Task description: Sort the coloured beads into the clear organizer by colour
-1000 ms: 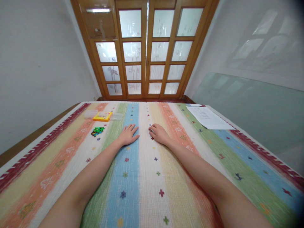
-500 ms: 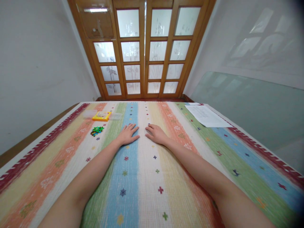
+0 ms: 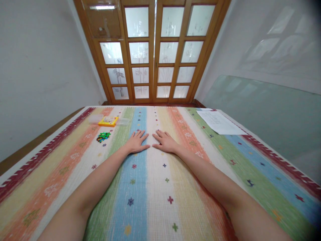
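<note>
My left hand [image 3: 136, 142] lies flat, palm down, on the blue stripe of a striped cloth [image 3: 150, 187], fingers spread and holding nothing. Right beside it my right hand [image 3: 164, 141] also rests flat on the white stripe, fingers stretched out and empty. The two thumbs nearly touch. To the far left of my left hand sits a small heap of coloured pieces [image 3: 103, 136]. Beyond the heap are a yellow box [image 3: 108, 121] and two clear plastic trays [image 3: 95, 118].
A white printed sheet [image 3: 220, 123] lies at the far right of the cloth. A glass pane [image 3: 263, 113] leans along the right wall. Wooden doors with frosted panes [image 3: 152, 53] stand behind the table's far edge.
My right hand has opened from a loose curl to lying flat and has slid a little left, closer to my left hand. The left hand stays flat.
</note>
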### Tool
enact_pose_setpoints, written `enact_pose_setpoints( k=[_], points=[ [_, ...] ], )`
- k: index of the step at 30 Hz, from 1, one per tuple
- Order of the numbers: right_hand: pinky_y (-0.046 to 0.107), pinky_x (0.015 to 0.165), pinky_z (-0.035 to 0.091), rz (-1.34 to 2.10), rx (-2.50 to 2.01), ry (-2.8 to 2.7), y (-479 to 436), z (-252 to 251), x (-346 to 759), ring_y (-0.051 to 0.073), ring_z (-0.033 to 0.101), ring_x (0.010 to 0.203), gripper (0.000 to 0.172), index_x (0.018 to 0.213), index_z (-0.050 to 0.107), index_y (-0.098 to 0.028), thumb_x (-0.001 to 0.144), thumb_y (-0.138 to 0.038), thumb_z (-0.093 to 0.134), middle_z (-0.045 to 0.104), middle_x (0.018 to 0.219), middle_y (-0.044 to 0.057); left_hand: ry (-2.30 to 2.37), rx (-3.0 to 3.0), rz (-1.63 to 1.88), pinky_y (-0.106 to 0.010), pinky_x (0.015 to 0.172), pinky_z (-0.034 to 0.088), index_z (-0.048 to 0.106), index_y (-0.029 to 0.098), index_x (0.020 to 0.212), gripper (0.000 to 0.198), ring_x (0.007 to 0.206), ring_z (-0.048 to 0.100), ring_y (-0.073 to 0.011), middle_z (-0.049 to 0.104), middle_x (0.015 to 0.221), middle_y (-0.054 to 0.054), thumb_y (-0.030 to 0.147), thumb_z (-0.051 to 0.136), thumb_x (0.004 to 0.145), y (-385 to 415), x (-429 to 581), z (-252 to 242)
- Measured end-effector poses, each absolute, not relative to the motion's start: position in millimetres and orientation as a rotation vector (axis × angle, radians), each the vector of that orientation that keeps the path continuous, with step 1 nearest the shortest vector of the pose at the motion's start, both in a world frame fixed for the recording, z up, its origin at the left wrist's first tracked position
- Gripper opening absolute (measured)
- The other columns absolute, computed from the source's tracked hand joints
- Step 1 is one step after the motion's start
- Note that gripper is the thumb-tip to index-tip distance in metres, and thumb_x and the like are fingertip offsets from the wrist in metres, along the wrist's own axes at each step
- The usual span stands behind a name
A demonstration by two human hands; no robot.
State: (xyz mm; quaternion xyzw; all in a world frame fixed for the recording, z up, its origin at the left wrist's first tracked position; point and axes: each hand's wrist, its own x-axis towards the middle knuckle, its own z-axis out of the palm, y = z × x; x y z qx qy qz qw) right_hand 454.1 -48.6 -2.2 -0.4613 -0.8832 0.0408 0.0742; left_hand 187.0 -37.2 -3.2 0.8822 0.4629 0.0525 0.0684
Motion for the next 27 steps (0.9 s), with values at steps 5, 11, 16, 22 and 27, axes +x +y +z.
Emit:
enact_pose_setpoints(
  k=[5, 11, 16, 22, 27],
  points=[
    [0.058, 0.128, 0.015, 0.161, -1.392, -2.668, -51, -5, 453, 0.036, 0.020, 0.159, 0.093, 0.166, 0.031, -0.022, 0.096, -0.082, 0.032, 0.020, 0.172, 0.017, 1.316, 2.714, 0.143, -0.054, 0.129, 0.009, 0.031, 0.028, 0.165, 0.089, 0.161, 0.015, -0.0341, 0.017, 0.175, -0.009, 0.081, 0.036, 0.094, -37, 185, -2],
    [0.062, 0.128, 0.013, 0.174, -1.386, -2.666, -50, -8, 452, 0.037, 0.017, 0.160, 0.093, 0.166, 0.028, -0.023, 0.096, -0.082, 0.031, 0.018, 0.172, 0.016, 1.285, 2.747, 0.094, -0.053, 0.129, 0.008, 0.027, 0.027, 0.166, 0.088, 0.162, 0.013, -0.0332, 0.014, 0.175, -0.009, 0.080, 0.035, 0.095, -37, 187, -1],
    [0.062, 0.128, 0.016, 0.149, -1.349, -2.652, -49, -10, 453, 0.037, 0.020, 0.159, 0.088, 0.165, 0.032, -0.024, 0.097, -0.080, 0.031, 0.022, 0.171, 0.015, 1.379, 2.689, 0.066, -0.057, 0.128, 0.010, 0.029, 0.024, 0.165, 0.092, 0.161, 0.015, -0.0368, 0.015, 0.174, -0.013, 0.081, 0.035, 0.093, -40, 196, 0],
    [0.061, 0.127, 0.018, 0.123, -1.326, -2.649, -47, -12, 454, 0.037, 0.022, 0.158, 0.088, 0.165, 0.032, -0.024, 0.097, -0.080, 0.034, 0.024, 0.171, 0.015, 1.301, 2.735, 0.130, -0.056, 0.129, 0.010, 0.030, 0.024, 0.165, 0.088, 0.161, 0.016, -0.0337, 0.019, 0.174, -0.013, 0.079, 0.033, 0.096, -40, 195, -3],
    [0.056, 0.127, 0.023, 0.128, -1.236, -2.668, -48, -10, 453, 0.035, 0.026, 0.158, 0.089, 0.164, 0.034, -0.017, 0.099, -0.077, 0.034, 0.026, 0.170, 0.018, 1.224, 2.782, 0.220, -0.051, 0.130, 0.011, 0.031, 0.023, 0.165, 0.083, 0.161, 0.019, -0.0297, 0.023, 0.173, -0.011, 0.074, 0.033, 0.099, -40, 193, -3]
  ],
)
